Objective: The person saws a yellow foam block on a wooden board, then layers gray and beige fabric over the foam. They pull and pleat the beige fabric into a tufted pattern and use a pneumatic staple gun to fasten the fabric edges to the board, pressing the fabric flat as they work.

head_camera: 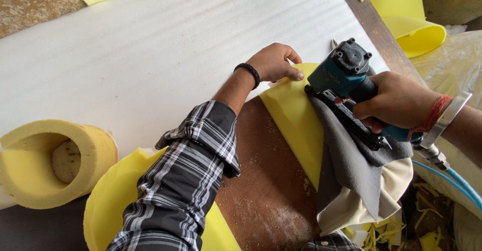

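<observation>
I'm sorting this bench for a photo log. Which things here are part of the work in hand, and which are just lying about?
In use:
left hand pressing the yellow foam piece
right hand gripping the blue pneumatic stapler
grey fabric under the stapler
blue air hose

Lying about:
foam ring
yellow foam roll
white foam sheet
foam scraps

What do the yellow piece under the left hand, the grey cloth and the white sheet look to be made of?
Yellow piece: looks like soft foam, matte, with a finely porous face and cut edges. Grey cloth: apparently a woven or felt-like fabric, matte; it drapes in loose folds over a cream layer. White sheet: probably thin foam or wadding, slightly glossy, with faint ripples. Left hand presses the yellow piece.
</observation>
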